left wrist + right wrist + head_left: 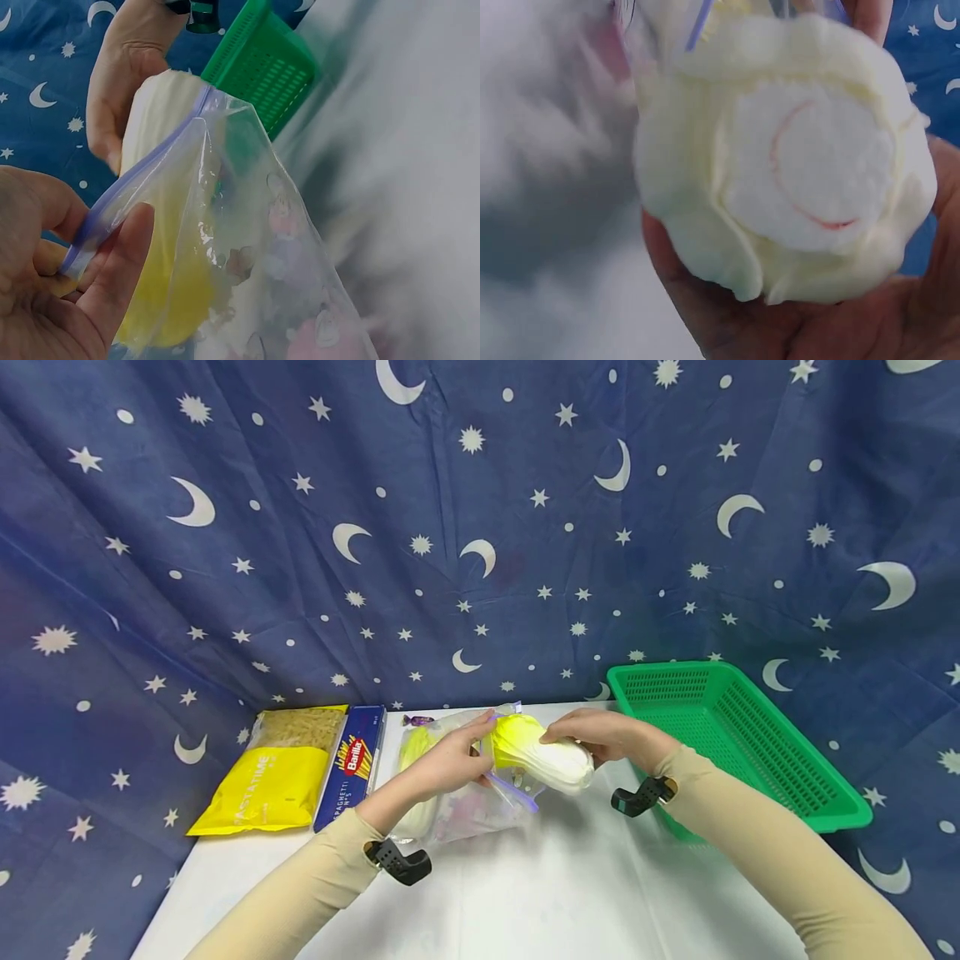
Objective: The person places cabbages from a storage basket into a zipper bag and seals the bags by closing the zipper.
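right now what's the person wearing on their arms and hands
Both arms are in snug beige long sleeves ending at the wrists. The left hand and right hand are bare, with no gloves. A small black device is strapped under the left wrist, and a matching one under the right.

Close to the right of the hands sits the green basket (738, 739). Left of them lie a yellow pasta bag (277, 772) and blue spaghetti box (351, 767). The white table (540, 893) nearer the person is bare.
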Tool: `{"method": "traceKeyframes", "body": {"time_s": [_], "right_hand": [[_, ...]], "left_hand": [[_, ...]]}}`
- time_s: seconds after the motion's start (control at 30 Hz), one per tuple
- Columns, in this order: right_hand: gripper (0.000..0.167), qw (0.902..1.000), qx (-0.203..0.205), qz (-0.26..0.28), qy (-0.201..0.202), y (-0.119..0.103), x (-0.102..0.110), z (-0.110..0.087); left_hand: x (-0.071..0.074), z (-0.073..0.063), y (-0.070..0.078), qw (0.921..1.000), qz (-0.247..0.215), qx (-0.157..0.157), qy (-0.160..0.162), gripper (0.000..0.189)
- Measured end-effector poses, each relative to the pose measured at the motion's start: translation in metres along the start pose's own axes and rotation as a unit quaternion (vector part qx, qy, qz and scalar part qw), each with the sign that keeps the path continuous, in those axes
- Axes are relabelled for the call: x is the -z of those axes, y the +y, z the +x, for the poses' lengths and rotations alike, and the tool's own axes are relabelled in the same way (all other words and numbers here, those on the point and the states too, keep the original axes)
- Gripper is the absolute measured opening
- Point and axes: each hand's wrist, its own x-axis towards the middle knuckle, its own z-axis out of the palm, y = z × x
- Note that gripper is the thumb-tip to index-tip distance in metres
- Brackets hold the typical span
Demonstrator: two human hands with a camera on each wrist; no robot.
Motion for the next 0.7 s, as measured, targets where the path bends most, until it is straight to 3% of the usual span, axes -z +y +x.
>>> {"method": "traceKeyframes", "body": {"time_s": [0.17,0.43,0.7], "right_hand": [[0.049,0.9994,-0.013,0.031,-0.008,-0.001,-0.008,0.000],[0.049,0.9996,-0.021,-0.005,-0.021,-0.002,-0.021,0.000],[0.048,0.9972,-0.040,0.063,0.007,0.001,-0.025,0.005]], "left_hand": [[-0.003,0.001,0.001,0.9999,-0.005,-0.001,0.012,0.073],[-0.002,0.003,0.001,0.9993,-0.003,-0.005,0.038,0.073],[-0.004,0.002,-0.006,0.9994,0.010,-0.009,0.031,0.072]]}}
